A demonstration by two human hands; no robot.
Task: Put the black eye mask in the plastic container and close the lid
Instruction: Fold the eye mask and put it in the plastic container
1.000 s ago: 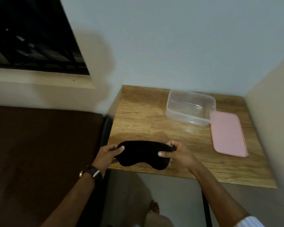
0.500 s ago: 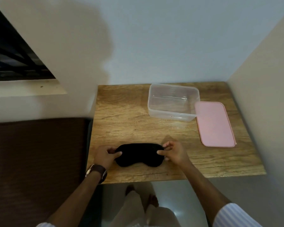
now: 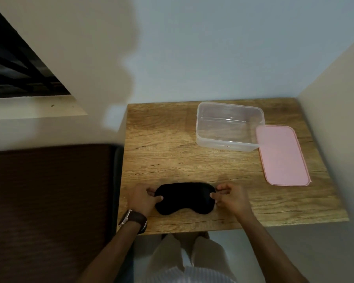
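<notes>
The black eye mask [image 3: 184,198] lies flat near the front edge of the wooden table [image 3: 161,148]. My left hand [image 3: 142,199] pinches its left end and my right hand [image 3: 232,198] pinches its right end. The clear plastic container [image 3: 229,126] stands open and empty at the back right of the table. Its pink lid [image 3: 281,155] lies flat on the table just right of it, touching the container's right corner.
A dark brown bed or mattress [image 3: 49,201] borders the table on the left. Walls close in behind and on the right. A dark window [image 3: 14,64] sits at upper left. My legs show below the table's front edge.
The mask has come down from in front of the table edge onto the tabletop, both hands still gripping its ends. The view has shifted down and closer over the table.
</notes>
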